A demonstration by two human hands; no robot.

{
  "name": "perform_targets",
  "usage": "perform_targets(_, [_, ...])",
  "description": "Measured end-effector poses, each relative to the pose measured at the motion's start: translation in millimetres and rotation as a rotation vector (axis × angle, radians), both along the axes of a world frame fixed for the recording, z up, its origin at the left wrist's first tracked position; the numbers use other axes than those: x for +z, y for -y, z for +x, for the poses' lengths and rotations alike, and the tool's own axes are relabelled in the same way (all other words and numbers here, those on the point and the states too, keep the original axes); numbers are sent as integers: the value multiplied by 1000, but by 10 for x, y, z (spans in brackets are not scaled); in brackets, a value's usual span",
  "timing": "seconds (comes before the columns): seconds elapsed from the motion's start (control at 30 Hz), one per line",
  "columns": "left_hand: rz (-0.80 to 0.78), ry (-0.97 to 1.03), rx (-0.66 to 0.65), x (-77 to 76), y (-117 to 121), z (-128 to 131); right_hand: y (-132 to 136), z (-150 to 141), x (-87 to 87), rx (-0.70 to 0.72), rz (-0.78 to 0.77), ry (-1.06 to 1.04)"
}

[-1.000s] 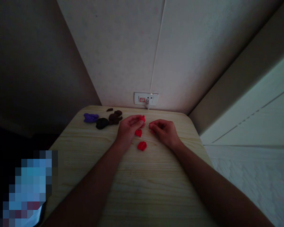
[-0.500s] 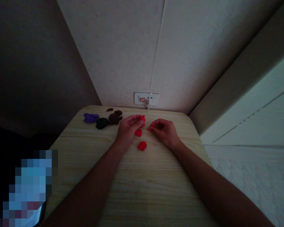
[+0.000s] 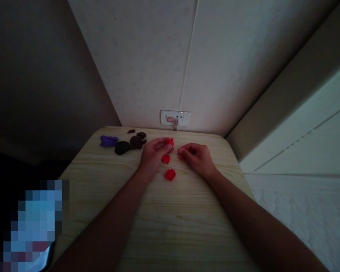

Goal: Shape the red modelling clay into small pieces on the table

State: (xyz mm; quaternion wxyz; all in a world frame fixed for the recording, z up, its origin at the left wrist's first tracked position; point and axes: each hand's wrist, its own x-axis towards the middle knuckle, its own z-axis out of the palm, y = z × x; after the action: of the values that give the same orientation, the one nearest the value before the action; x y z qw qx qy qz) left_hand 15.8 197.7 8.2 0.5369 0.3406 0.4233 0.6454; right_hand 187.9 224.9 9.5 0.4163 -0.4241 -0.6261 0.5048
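Note:
My left hand [image 3: 153,154] is closed around a red modelling clay piece [image 3: 171,142], with a small knob of it showing above the fingers. To its right, my right hand [image 3: 197,158] is pinched, and a bit of red clay [image 3: 180,155] shows at its fingertips. A gap separates the two hands. Just under the left fingers a small red clay lump [image 3: 166,159] lies on the wooden table [image 3: 170,219]. Nearer to me rests a larger red clay lump [image 3: 170,174].
At the back left of the table lie a purple clay lump [image 3: 108,141], a black one [image 3: 122,147] and several dark brown pieces [image 3: 136,142]. A wall socket [image 3: 175,118] with a plug sits behind the table. A pixelated lit screen [image 3: 39,215] is at lower left.
My right fingers have curled in slightly and turned, with the thumb tip now a little further from the left hand. The left hand and the lumps have stayed in place.

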Motion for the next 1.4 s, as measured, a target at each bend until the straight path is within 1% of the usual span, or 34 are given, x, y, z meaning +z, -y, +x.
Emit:
perform_targets(0.1, [2, -3, -1, 9, 4, 1, -18, -6, -41, 12, -17, -56])
perform_targets(0.23, [0, -12, -4, -19, -8, -9, -26, -19, -61, 21, -51, -142])
perform_targets(0.37, [4, -9, -11, -48, -20, -17, -23, -26, -21, 24, -92, -171])
perform_targets(0.57, [-5, -6, -10, -25, -9, -13, -25, -1, 34, 20, -147, -174])
perform_targets(0.67, [-3, -10, -10, -22, -8, -12, -29, 13, 19, 15, -132, -151])
perform_targets(0.8, [-11, -10, -10, -19, -6, -8, -58, 17, -43, 14, -105, -209])
perform_targets(0.97, [-11, -12, -5, -18, -12, -5, -103, 27, -94, 48, -72, -248])
perform_targets(1.13, [-9, -10, -6, -31, -18, -16, -117, 39, -98, 78, -47, -253])
perform_targets(1.4, [-2, -34, -7, -32, -11, -13, -97, 30, -63, 66, -42, -255])
